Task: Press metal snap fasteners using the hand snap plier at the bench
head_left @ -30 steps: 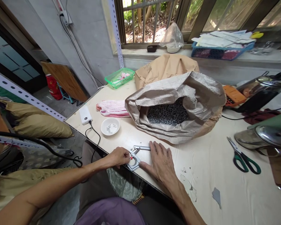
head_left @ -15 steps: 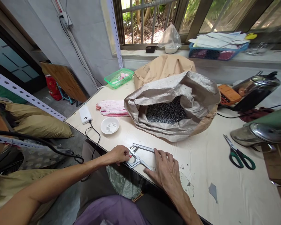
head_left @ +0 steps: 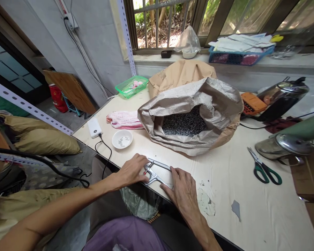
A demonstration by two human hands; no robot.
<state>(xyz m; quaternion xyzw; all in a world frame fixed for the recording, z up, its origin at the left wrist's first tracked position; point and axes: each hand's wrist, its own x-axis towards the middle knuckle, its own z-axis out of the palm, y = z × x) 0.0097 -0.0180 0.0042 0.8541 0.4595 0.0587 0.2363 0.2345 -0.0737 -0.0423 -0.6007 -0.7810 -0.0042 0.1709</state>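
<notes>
A small silver plier-like metal tool (head_left: 156, 170) lies at the near edge of the pale table (head_left: 240, 181), its two handles spread apart. My left hand (head_left: 133, 169) rests on the tool's head end, fingers curled over it. My right hand (head_left: 182, 187) lies flat on the table with its fingertips on the handle ends. A small white dish (head_left: 122, 139) with several small metal pieces stands just beyond my left hand. Behind the tool, an open grey woven sack (head_left: 191, 115) holds a heap of small dark metal parts.
Green-handled scissors (head_left: 263, 169) lie to the right near a steel kettle (head_left: 284, 96). A white power bank (head_left: 94, 127) with a cable, a pink cloth (head_left: 124, 119) and a green basket (head_left: 131, 86) sit at the left. A blue tray (head_left: 238, 55) rests on the windowsill.
The tool's handles have spread apart. My right hand slid back from covering the tool to the handle ends, and my left hand moved further onto the tool's head.
</notes>
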